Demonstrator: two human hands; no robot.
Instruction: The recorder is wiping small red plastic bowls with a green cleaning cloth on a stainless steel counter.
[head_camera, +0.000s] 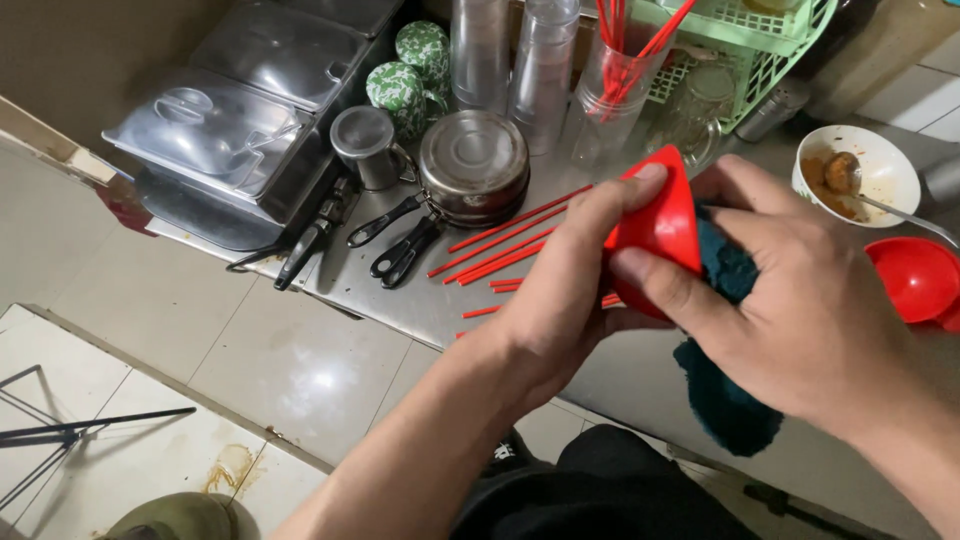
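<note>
Red bowl (660, 225): glossy smooth plastic, wiped with fuzzy teal cloth (725, 400). Counter (400, 285) and lidded pans (250, 110) are seen as brushed, reflective steel.

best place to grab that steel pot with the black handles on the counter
Take the steel pot by its black handles, coming from the lower left, the counter's open edge. The handles stick out toward that edge, clear of the steel cup and stacked plastic cups crowding the body. Both hands are occupied with a red funnel and dark cloth.

Both forearms reach forward, left hand (565, 290) and right hand (800, 310) meeting, fingers (610, 205) curled in a grip.
</note>
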